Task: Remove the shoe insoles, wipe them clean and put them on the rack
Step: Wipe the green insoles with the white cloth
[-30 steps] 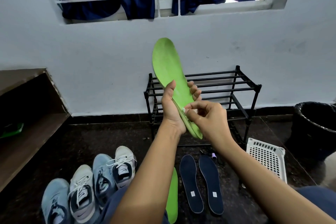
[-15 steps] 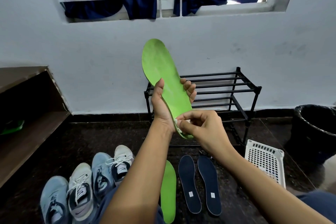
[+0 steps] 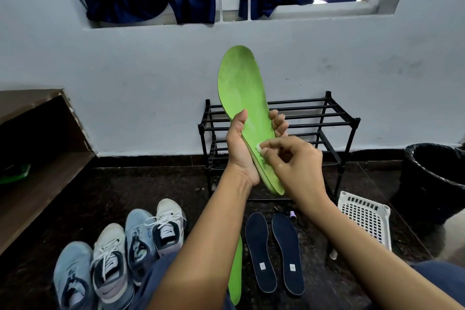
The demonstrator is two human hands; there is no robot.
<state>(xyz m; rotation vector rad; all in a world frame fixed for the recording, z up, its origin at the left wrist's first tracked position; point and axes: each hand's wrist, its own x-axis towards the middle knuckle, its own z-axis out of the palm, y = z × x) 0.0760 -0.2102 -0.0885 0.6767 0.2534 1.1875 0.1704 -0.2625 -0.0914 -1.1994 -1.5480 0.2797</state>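
In front of the black shoe rack (image 3: pixel 327 118) I hold the green insole (image 3: pixel 241 88) upright: left hand (image 3: pixel 241 156) curled round its heel half, right hand (image 3: pixel 294 161) pinching a white wipe (image 3: pixel 259 146) against it. Rubbing too hard could flex it loose.

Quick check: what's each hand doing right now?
Left hand: grips the green insole.
Right hand: pinches a small white wipe against the insole.
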